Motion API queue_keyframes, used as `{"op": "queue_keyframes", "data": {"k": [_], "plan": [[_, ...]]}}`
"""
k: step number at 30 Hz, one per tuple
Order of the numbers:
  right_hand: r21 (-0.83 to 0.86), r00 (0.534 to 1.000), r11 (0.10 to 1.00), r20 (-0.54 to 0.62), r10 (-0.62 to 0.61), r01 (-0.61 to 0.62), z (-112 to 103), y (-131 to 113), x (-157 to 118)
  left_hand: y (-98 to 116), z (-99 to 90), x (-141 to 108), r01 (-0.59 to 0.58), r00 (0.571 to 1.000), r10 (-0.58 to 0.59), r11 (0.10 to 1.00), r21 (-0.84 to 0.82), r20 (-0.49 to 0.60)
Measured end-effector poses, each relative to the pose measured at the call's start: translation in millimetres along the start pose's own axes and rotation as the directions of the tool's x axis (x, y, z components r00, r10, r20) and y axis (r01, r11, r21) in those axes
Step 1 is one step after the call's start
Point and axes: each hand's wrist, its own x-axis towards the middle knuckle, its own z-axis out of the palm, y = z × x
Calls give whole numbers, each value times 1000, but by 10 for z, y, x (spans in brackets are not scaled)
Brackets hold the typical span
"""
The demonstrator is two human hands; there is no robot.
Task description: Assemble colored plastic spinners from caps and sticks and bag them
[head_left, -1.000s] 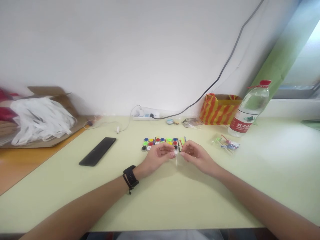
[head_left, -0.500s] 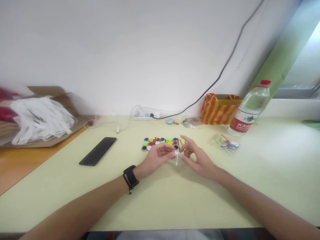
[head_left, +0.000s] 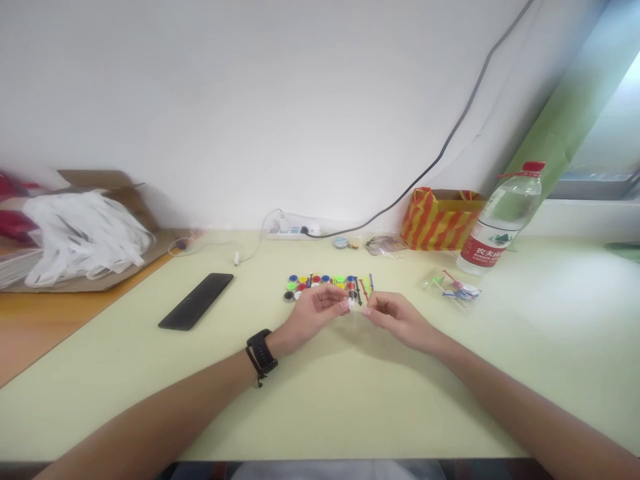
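Note:
Above the table, my left hand [head_left: 320, 312] pinches a small white piece [head_left: 351, 304] between thumb and fingertips; its exact kind is too small and blurred to tell. A dark watch [head_left: 261, 352] is on my left wrist. Close by on the right, my right hand [head_left: 400, 321] has thumb and index finger pressed together, and what sits between them cannot be made out. A faint, smeared white streak lies between the two hands. Behind them, several coloured round discs [head_left: 316, 279] lie in rows, with thin coloured plastic sticks [head_left: 364, 289] beside and among them.
A black flat slab [head_left: 197, 301] lies at left, near a carton of white straps [head_left: 90, 233]. At right are a clear bag of coloured parts [head_left: 454, 288], a large water bottle [head_left: 500, 220] and a striped bag [head_left: 440, 220]. A power strip [head_left: 287, 230] stands by the wall.
My right hand's spread fingers have closed into a pinch. The white stick, upright between the hands before, is now only a faint blur. My left hand stays nearly still.

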Motion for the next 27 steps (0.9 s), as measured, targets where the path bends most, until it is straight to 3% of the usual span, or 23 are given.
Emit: {"op": "queue_keyframes", "data": {"k": [7, 21, 27], "plan": [[88, 993, 996, -115, -15, 25, 38, 7, 20, 25, 23, -18, 29, 999, -29, 1000, 3, 30], [-173, 976, 982, -187, -112, 79, 62, 62, -13, 63, 49, -57, -8, 998, 0, 994, 110, 69], [-187, 975, 980, -194, -108, 71, 55, 67, -9, 67, 60, -63, -31, 997, 22, 992, 125, 75]]}}
